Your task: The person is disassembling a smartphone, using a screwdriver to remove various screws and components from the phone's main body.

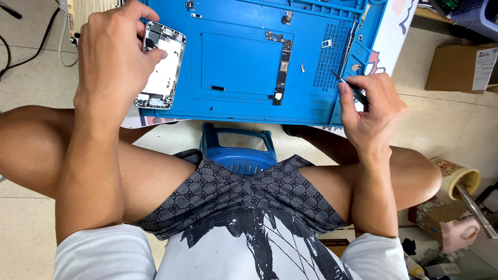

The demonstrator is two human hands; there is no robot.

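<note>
- Head view: the blue work mat (244, 111) fills the upper middle, its near edge running left to right just above the person's knees; its right edge slants off toward 1 o'clock, beside a strip of patterned table cover.
- The left hand (111, 57) lies over the mat's left edge at 10 o'clock, fingers curled around the opened phone body (162, 66), thumb across its upper part; the phone's lower end sits near the mat's front-left corner.
- The right hand (371, 111) sits at 3 o'clock, just off the mat's front-right corner, closed in a pen-like pinch on a dark slim tool (348, 87) whose tip points up-left over the gridded tray section (327, 65).
- Open mat lies between the hands: the recessed centre panel is mostly bare.
- In the way there: a long circuit board (281, 67) at 12 o'clock right of the panel, a small black part (218, 88) near the panel's lower edge, and tiny loose pieces (303, 67) beside the grid.
- Below the mat, a blue plastic stool (237, 148) shows between the legs.
- Off to the right at 4 o'clock stand a cardboard box (469, 67) and a paper cup (459, 179) with a metal rod in it, well apart from the hands.
</note>
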